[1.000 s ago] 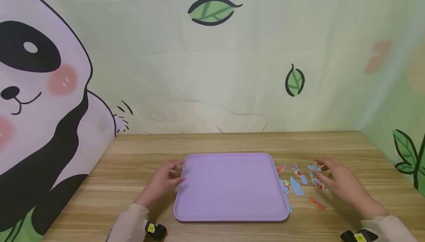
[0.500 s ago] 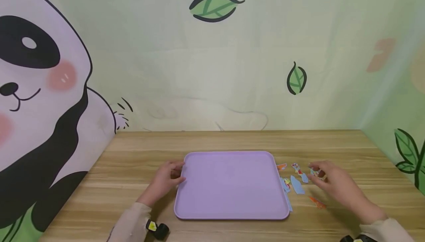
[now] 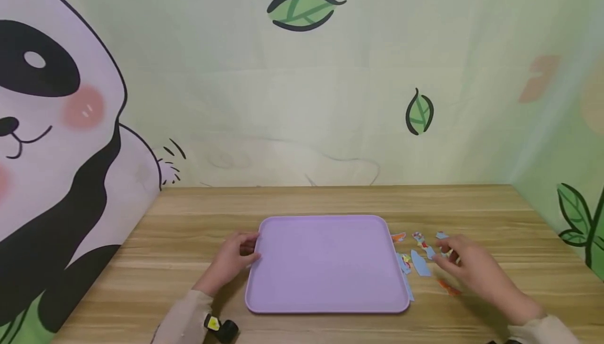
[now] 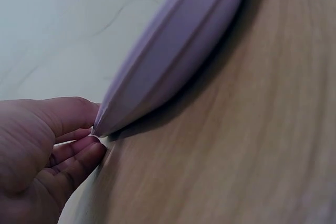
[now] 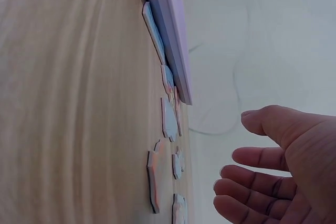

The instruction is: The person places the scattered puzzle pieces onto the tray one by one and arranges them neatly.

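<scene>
Left hand (image 3: 227, 261) pinches the purple tray (image 3: 325, 265) at its edge; right hand (image 3: 474, 265), thumb and fingers apart, hovers above flat pieces (image 3: 420, 264).

Around the tray (image 3: 325, 265), bare tabletop (image 3: 325, 201) leaves passage at twelve o'clock; the left hand (image 3: 230, 258) blocks nine, flat pieces (image 3: 421, 264) and right hand (image 3: 477, 270) three.

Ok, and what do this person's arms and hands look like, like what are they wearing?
Both the left hand and right hand are bare, with no gloves or rings showing. The left sleeve and right sleeve are pale beige. A black device with a yellow label sits at the left wrist.
</scene>
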A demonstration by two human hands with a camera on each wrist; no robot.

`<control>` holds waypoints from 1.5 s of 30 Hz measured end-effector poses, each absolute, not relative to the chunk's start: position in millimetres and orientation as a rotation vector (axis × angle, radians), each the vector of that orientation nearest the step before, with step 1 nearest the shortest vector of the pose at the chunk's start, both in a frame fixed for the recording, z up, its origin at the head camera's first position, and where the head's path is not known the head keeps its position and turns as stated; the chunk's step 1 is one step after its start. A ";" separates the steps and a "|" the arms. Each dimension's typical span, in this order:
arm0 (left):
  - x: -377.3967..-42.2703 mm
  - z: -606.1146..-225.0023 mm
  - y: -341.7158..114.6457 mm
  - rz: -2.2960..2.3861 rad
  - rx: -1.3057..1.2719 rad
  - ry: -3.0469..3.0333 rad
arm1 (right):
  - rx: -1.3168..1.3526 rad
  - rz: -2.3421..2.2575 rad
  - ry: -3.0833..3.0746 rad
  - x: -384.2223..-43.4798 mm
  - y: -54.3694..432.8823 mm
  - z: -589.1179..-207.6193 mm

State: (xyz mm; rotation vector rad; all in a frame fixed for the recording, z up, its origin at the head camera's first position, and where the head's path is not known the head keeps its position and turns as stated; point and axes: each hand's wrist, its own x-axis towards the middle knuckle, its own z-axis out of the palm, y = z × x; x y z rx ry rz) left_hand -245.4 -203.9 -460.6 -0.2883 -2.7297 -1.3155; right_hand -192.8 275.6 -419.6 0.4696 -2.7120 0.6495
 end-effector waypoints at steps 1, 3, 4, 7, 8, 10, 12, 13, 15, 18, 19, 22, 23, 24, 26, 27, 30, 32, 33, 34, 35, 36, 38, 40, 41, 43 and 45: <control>-245.6 -461.0 -204.0 -1.321 -0.286 -2.731 | 0.471 0.648 -2.715 -192.5 275.9 -420.1; -245.9 -461.6 -204.6 -1.336 -0.285 -2.729 | 0.475 0.649 -2.723 -192.2 276.3 -420.5; -246.0 -461.7 -205.0 -1.346 -0.287 -2.726 | 0.477 0.649 -2.727 -192.2 276.5 -420.5; -245.9 -462.4 -207.2 -1.371 -0.294 -2.717 | 0.488 0.650 -2.740 -192.4 276.9 -420.1; -245.3 -462.3 -208.2 -1.381 -0.297 -2.713 | 0.490 0.649 -2.743 -192.5 276.7 -419.7; -244.0 -462.1 -210.3 -1.400 -0.296 -2.703 | 0.491 0.644 -2.754 -193.0 275.9 -419.0; -242.3 -461.9 -212.9 -1.412 -0.298 -2.702 | 0.494 0.641 -2.766 -193.4 274.7 -418.5; -241.6 -461.9 -214.1 -1.413 -0.294 -2.703 | 0.494 0.642 -2.772 -193.7 273.9 -418.2; -240.3 -461.5 -215.8 -1.408 -0.285 -2.704 | 0.494 0.647 -2.779 -194.3 272.7 -418.2; -239.6 -461.1 -217.2 -1.396 -0.277 -2.708 | 0.494 0.666 -2.796 -195.2 272.2 -418.8; -239.6 -461.0 -217.1 -1.398 -0.273 -2.707 | 0.494 0.675 -2.801 -195.5 272.3 -419.1; -240.2 -461.0 -216.3 -1.397 -0.284 -2.702 | 0.493 0.693 -2.822 -195.5 273.4 -419.8; -240.5 -461.0 -215.8 -1.399 -0.285 -2.700 | 0.494 0.695 -2.824 -195.4 273.9 -420.0; -240.9 -461.2 -215.3 -1.401 -0.284 -2.700 | 0.495 0.697 -2.827 -195.0 274.4 -420.1; -241.4 -461.3 -214.3 -1.400 -0.290 -2.700 | 0.503 0.701 -2.829 -194.1 275.2 -420.0; -241.8 -461.5 -213.8 -1.400 -0.290 -2.701 | 0.506 0.703 -2.828 -193.5 275.6 -419.7; -242.5 -461.4 -212.4 -1.401 -0.287 -2.707 | 0.516 0.707 -2.828 -191.4 276.9 -418.8; -242.9 -461.4 -211.4 -1.398 -0.290 -2.712 | 0.518 0.704 -2.831 -190.0 278.0 -418.3; -243.2 -461.5 -210.8 -1.399 -0.291 -2.713 | 0.519 0.699 -2.833 -189.4 278.7 -418.2; -243.3 -461.6 -210.3 -1.400 -0.291 -2.714 | 0.518 0.695 -2.840 -188.8 279.5 -418.1; -243.4 -461.6 -209.6 -1.403 -0.290 -2.714 | 0.518 0.690 -2.845 -188.2 280.3 -418.1; -243.6 -461.8 -209.1 -1.403 -0.291 -2.715 | 0.518 0.688 -2.857 -187.7 281.2 -418.1; -244.1 -462.3 -208.2 -1.404 -0.292 -2.716 | 0.510 0.691 -2.883 -186.3 283.2 -418.2; -244.3 -462.5 -207.3 -1.408 -0.291 -2.716 | 0.507 0.692 -2.909 -185.1 285.2 -418.6; -244.5 -462.6 -206.8 -1.410 -0.290 -2.717 | 0.506 0.689 -2.922 -184.6 286.3 -418.9; -244.8 -462.8 -206.3 -1.411 -0.300 -2.716 | 0.506 0.678 -2.946 -183.5 288.8 -419.5; -245.5 -463.0 -205.2 -1.411 -0.302 -2.718 | 0.513 0.661 -2.959 -182.3 290.4 -420.4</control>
